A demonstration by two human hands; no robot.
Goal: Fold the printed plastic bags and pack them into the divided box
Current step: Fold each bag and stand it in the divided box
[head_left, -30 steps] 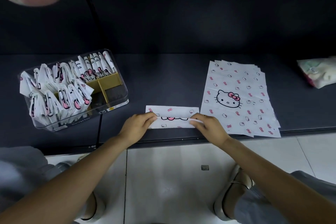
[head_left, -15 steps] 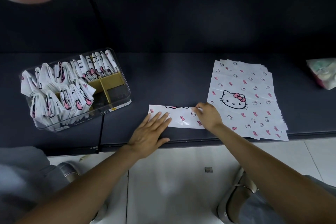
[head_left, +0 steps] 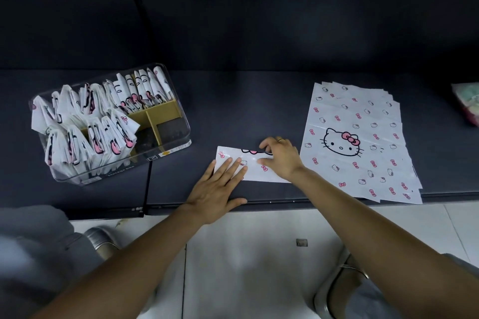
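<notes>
- The left hand (head_left: pixel 216 195) lies flat at the near edge of the dark desk (head_left: pixel 233 101), fingers straight and spread, fingertips pressing the left end of a folded bag (head_left: pixel 250 167).
- The right hand (head_left: pixel 281 156) rests on the strip's right part, fingers curled and pinching its far folded edge.
- A stack of flat printed bags (head_left: pixel 359 137) lies just right of it.
- Farther left, the clear divided box (head_left: pixel 166 149) holds many folded bags (head_left: pixel 85 122).
</notes>
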